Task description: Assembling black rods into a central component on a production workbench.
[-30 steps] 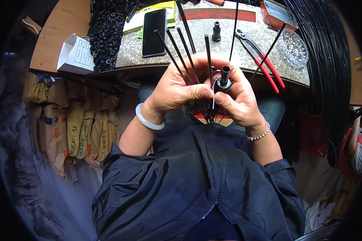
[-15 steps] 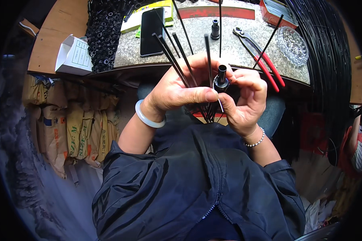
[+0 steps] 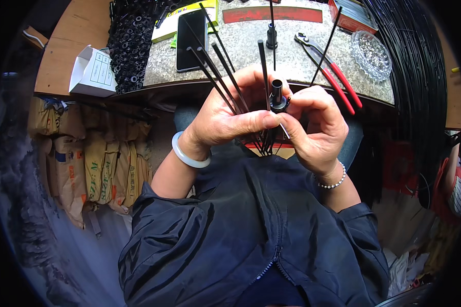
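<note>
A black tube-shaped hub [image 3: 276, 92] with a wider collar stands roughly upright between my hands, above my lap. My left hand [image 3: 221, 116] curls around it, with the thumb pressed against the collar's near side. Several thin black rods [image 3: 263, 61] fan up and outward around the hub; some pass through the curve of my left hand, and their lower ends gather beneath it. My right hand [image 3: 318, 125] is closed in a pinch at the collar's right edge, where a tiny dark piece shows by the fingertips. A thin bright strip shows beneath my right thumb.
On the speckled worktop [image 3: 241, 46] lie a phone [image 3: 191, 43], red-handled pliers [image 3: 333, 77], another black hub [image 3: 271, 38] and a glass dish [image 3: 372, 56]. Black rings [image 3: 130, 56] are heaped at left beside a white box [image 3: 95, 70]. Long black rods [image 3: 420, 77] hang at right.
The hub has moved slightly left and up, and the rods have shifted with it. My right hand has turned a little, its pinch staying at the collar.
</note>
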Demonstrator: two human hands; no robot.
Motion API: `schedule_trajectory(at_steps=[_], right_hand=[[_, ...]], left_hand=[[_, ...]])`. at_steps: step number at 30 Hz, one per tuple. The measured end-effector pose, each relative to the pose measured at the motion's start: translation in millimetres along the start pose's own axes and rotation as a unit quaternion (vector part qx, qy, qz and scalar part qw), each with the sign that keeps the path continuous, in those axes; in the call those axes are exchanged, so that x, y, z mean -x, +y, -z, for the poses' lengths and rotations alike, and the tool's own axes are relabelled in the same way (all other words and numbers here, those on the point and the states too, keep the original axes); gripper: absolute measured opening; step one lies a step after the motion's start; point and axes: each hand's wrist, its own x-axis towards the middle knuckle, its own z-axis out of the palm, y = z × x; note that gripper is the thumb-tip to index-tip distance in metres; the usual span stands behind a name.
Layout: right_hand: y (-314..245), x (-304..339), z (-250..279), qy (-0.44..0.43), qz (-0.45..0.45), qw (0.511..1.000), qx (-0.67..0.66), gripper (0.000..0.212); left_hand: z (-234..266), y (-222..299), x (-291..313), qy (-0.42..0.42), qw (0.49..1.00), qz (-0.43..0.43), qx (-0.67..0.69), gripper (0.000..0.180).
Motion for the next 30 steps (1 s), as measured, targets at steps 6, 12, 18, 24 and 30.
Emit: schedule_trajectory(at_steps=[6, 12, 18, 24, 30], right_hand=[[-7.8, -4.9, 2.2, -0.004, -0.071, 0.997, -0.035, 0.025], [-4.6, -2.8, 5.5, -0.046, -0.035, 0.997, -0.053, 0.017], [0.1, -0.1, 4.1, -0.028, -0.019, 0.997, -0.072, 0.018], [-6.0, -3.5, 4.5, -0.007, -0.041, 0.997, -0.063, 0.022], [-6.0, -8.1, 5.6, -0.014, 0.0, 0.998, -0.066, 0.019]], left_hand=[[-3.0, 2.0, -0.6, 0.017, 1.0, -0.005, -0.024, 0.044], [-4.5, 2.5, -0.8, 0.009, 1.0, -0.005, -0.015, 0.044], [-5.3, 2.5, -0.8, 0.005, 1.0, -0.013, -0.027, 0.044], [-5.6, 3.2, 0.2, 0.016, 1.0, -0.008, -0.016, 0.043], [-7.4, 2.8, -0.2, 0.026, 0.998, -0.019, -0.045, 0.042]])
